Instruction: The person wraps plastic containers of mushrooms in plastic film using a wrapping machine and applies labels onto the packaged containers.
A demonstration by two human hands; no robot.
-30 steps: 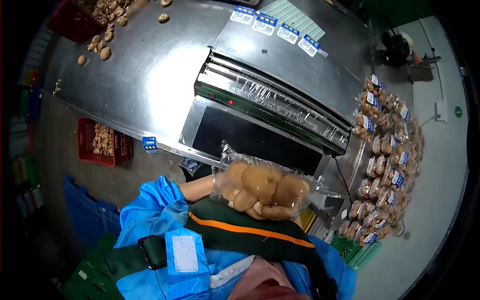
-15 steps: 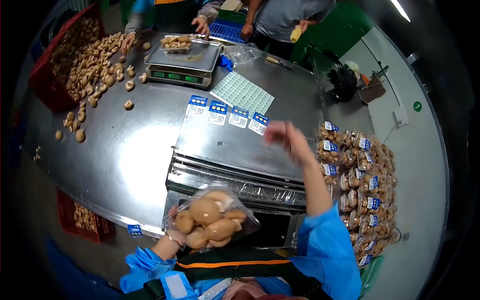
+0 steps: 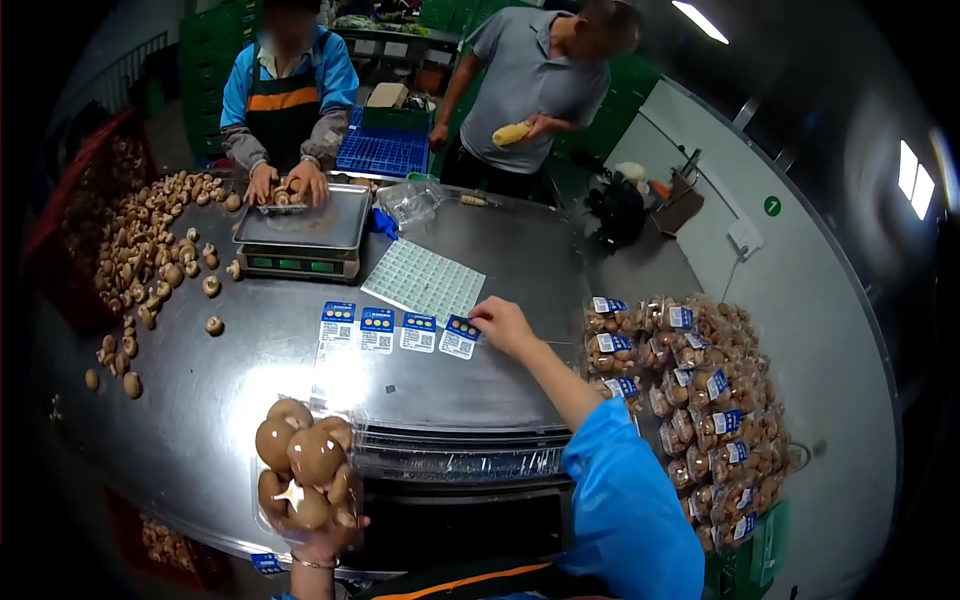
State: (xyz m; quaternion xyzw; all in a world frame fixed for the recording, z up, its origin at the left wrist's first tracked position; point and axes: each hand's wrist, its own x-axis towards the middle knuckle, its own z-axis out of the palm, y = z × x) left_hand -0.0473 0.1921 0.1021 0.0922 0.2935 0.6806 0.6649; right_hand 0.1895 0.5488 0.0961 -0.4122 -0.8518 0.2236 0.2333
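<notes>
My left hand (image 3: pixel 322 546), largely hidden under the tray, holds up a clear-wrapped tray of brown mushrooms (image 3: pixel 308 462) above the steel table's near side. My right hand (image 3: pixel 508 326) reaches across the table, fingertips pinched at the right edge of a blue-and-white label (image 3: pixel 459 338). This is the rightmost in a row of several such labels; beside it lies another label (image 3: pixel 418 333). A pale green printed sheet (image 3: pixel 424 282) rests just behind the row. Between my arms sits the film-wrapping unit (image 3: pixel 460 460) at the table's near edge.
Labelled mushroom packs (image 3: pixel 715 420) are stacked at right. Loose mushrooms (image 3: pixel 150 240) spill from a red crate (image 3: pixel 70 230) at left. Across the table, one person has both hands over a tray on the scale (image 3: pixel 300 225); another person (image 3: pixel 535 90) holds something yellow.
The camera view has tilted up. My right hand has come down onto the rightmost label. My left hand has moved the mushroom tray leftward and turned it. The person opposite now has both hands at the scale.
</notes>
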